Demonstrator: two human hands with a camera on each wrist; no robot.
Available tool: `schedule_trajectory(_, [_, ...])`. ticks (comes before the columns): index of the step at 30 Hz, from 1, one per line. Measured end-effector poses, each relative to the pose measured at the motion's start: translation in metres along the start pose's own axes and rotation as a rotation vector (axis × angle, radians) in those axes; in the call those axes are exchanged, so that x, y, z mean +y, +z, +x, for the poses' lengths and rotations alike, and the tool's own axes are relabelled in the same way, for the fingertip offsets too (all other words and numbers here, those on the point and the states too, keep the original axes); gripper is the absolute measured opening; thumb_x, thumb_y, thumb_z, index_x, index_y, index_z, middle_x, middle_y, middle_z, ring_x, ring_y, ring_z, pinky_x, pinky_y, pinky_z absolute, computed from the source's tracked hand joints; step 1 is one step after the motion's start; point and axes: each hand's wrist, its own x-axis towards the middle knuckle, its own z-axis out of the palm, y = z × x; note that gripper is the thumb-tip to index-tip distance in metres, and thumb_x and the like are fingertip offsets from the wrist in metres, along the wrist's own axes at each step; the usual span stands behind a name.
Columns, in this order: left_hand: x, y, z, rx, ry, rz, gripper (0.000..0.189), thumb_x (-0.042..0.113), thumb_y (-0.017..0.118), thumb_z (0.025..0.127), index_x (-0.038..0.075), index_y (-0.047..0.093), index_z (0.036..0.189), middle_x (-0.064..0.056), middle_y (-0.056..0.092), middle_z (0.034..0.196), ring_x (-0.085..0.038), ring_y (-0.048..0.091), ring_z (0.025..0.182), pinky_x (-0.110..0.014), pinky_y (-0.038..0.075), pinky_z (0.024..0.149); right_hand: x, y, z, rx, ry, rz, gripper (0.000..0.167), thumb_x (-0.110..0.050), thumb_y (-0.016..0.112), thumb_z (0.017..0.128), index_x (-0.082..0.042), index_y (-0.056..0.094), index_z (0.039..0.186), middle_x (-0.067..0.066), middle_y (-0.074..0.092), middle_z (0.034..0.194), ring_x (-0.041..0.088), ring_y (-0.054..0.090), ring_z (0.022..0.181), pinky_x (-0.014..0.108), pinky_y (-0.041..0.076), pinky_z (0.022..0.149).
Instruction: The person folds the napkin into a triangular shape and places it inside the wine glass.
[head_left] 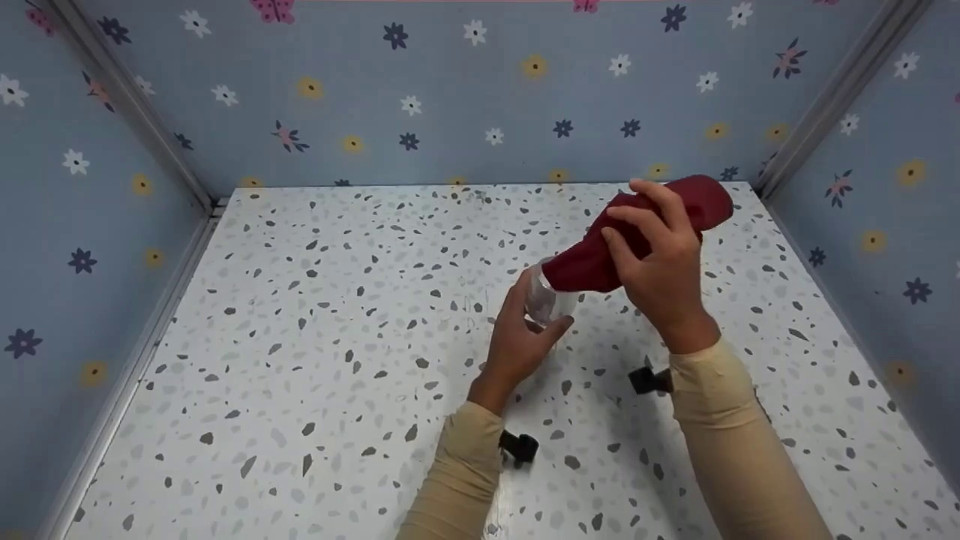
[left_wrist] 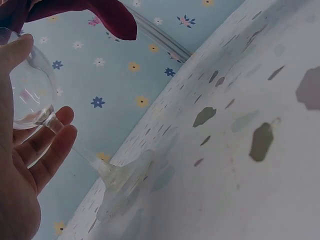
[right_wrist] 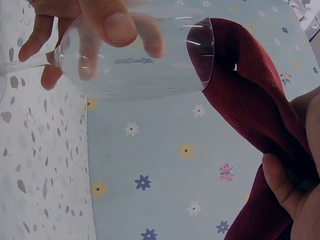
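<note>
A clear stemmed wine glass (head_left: 546, 301) stands in front of me, its rim facing the dark red cloth (head_left: 581, 266). My left hand (head_left: 519, 339) holds the glass by its bowl, thumb on one side and fingers on the other. In the left wrist view the glass foot (left_wrist: 122, 182) is close to the tabletop; whether it touches is hard to tell. My right hand (head_left: 664, 259) grips the bunched cloth above and right of the glass. One end of that cloth (right_wrist: 245, 85) reaches just inside the rim in the right wrist view.
A white speckled tabletop (head_left: 337, 300) lies beneath both hands. Blue flowered panels (head_left: 450, 82) stand at the back and both sides, joined by metal corner posts (head_left: 840, 90). A black mount (head_left: 519, 448) sticks out from the left wrist, another (head_left: 646, 380) from the right.
</note>
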Motion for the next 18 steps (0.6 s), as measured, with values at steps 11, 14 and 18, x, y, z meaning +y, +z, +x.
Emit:
schedule_trajectory(11, [0.004,-0.001,0.002,-0.004,0.002,-0.020,0.083,0.044,0.076,0.088,0.034,0.030,0.156,0.005,0.049,0.140,-0.012,0.057,0.104,-0.029,0.056,0.071,-0.009,0.002,0.010,-0.087,-0.164,-0.090,0.019,-0.005,0.077,0.087,-0.006,0.075,0.107,0.012,0.060,0.132,0.033,0.063,0.111,0.054,0.053,0.092])
schedule_trajectory(14, [0.004,-0.001,0.002,-0.010,0.001,-0.028,0.082,0.045,0.075,0.088,0.034,0.030,0.156,0.006,0.048,0.142,-0.012,0.056,0.108,-0.029,0.056,0.072,-0.011,0.004,0.011,-0.096,-0.188,-0.090,0.019,-0.004,0.076,0.088,-0.005,0.074,0.106,0.013,0.060,0.131,0.034,0.063,0.110,0.053,0.053,0.092])
schedule_trajectory(18, [0.003,-0.001,0.001,-0.011,0.001,-0.051,0.082,0.044,0.074,0.089,0.033,0.029,0.157,0.006,0.046,0.146,-0.013,0.055,0.114,-0.030,0.056,0.072,-0.013,0.005,0.009,-0.120,-0.195,-0.103,0.017,-0.005,0.075,0.089,-0.005,0.074,0.106,0.013,0.060,0.132,0.035,0.063,0.110,0.053,0.053,0.091])
